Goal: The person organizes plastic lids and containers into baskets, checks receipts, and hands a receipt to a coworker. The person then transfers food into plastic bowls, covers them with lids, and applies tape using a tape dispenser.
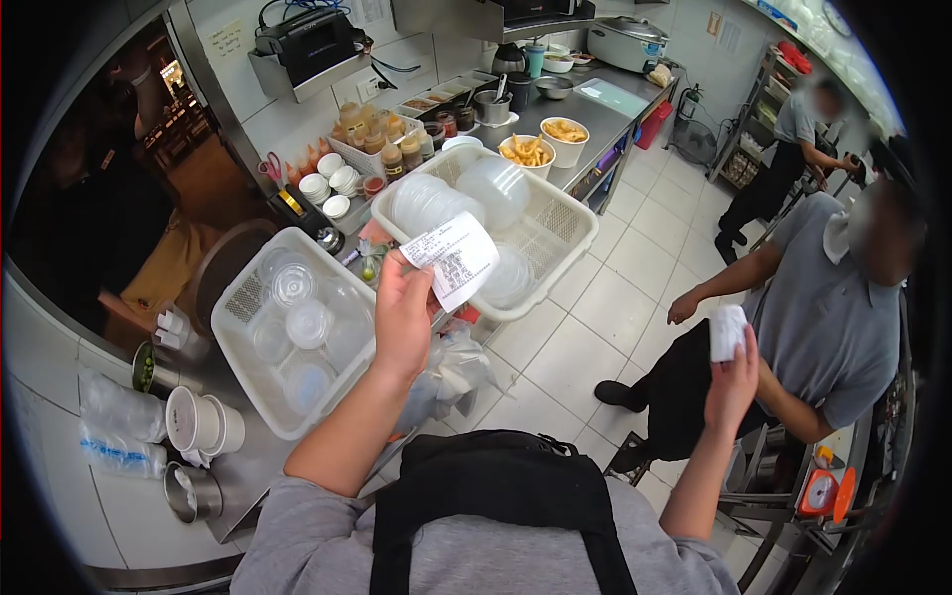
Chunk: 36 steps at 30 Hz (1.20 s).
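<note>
Between the thumb and fingers of my left hand (405,307) is a printed paper receipt (458,263), its text facing me. It is held above the near edge of a white plastic basket (580,243) with stacked clear plastic lids (436,206) inside. My right hand (732,382), out to the right, grips a small white bundle (727,333); whether it is folded paper or cloth I cannot tell. A second white basket (288,421), also with clear lids (308,324), stands to the left of my left forearm.
Fries fill two paper tubs (527,155) on the counter, near sauce bottles (362,127) and small white cups (315,186). White tubs (203,421) stand at the lower left. A co-worker (823,297) is close on my right; another person (793,149) is farther back.
</note>
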Tool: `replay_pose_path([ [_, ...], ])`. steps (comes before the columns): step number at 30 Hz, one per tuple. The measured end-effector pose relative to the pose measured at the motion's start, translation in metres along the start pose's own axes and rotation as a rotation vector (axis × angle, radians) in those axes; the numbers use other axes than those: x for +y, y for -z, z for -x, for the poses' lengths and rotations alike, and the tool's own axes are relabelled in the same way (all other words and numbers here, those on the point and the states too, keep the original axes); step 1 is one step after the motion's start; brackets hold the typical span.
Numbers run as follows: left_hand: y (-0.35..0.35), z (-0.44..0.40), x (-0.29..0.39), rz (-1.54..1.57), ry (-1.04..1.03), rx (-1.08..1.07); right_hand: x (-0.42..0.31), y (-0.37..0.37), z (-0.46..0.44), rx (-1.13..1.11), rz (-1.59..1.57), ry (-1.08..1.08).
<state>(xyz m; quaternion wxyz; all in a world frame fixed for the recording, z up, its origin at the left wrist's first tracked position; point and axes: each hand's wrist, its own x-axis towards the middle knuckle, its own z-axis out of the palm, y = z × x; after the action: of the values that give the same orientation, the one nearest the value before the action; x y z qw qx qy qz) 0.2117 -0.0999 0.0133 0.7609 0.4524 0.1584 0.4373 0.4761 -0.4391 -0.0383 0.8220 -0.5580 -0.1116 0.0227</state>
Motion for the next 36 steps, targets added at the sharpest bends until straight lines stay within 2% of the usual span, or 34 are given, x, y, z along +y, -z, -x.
replay_pose_path([
  [6, -0.002, -0.006, 0.011, -0.147, -0.126, -0.065, 0.002, 0.040, 0.016, 0.017, 0.034, -0.008],
  [12, 0.005, -0.009, 0.032, -0.300, -0.222, -0.135, 0.015, -0.008, 0.033, -0.022, -0.006, -0.091],
  [14, 0.006, -0.012, 0.037, -0.285, -0.246, -0.139, 0.015, -0.022, 0.032, -0.012, 0.003, -0.058],
  [20, 0.006, -0.007, 0.065, -0.289, -0.250, -0.173, 0.007, -0.016, 0.027, 0.053, -0.014, 0.040],
  [23, 0.003, -0.006, 0.070, -0.321, -0.242, -0.210, 0.007, -0.011, 0.035, -0.005, -0.018, 0.011],
  [25, -0.005, -0.005, 0.069, -0.325, -0.239, -0.242, 0.011, -0.008, 0.042, -0.121, 0.013, -0.058],
  [28, -0.018, -0.004, 0.066, -0.324, -0.247, -0.302, 0.015, -0.007, 0.046, -0.066, 0.012, -0.026],
  [31, -0.026, -0.002, 0.065, -0.378, -0.241, -0.354, 0.013, 0.002, 0.029, 0.093, -0.040, 0.052],
  [36, -0.038, 0.005, 0.062, -0.336, -0.202, -0.373, 0.032, 0.027, -0.018, 0.054, -0.047, -0.037],
])
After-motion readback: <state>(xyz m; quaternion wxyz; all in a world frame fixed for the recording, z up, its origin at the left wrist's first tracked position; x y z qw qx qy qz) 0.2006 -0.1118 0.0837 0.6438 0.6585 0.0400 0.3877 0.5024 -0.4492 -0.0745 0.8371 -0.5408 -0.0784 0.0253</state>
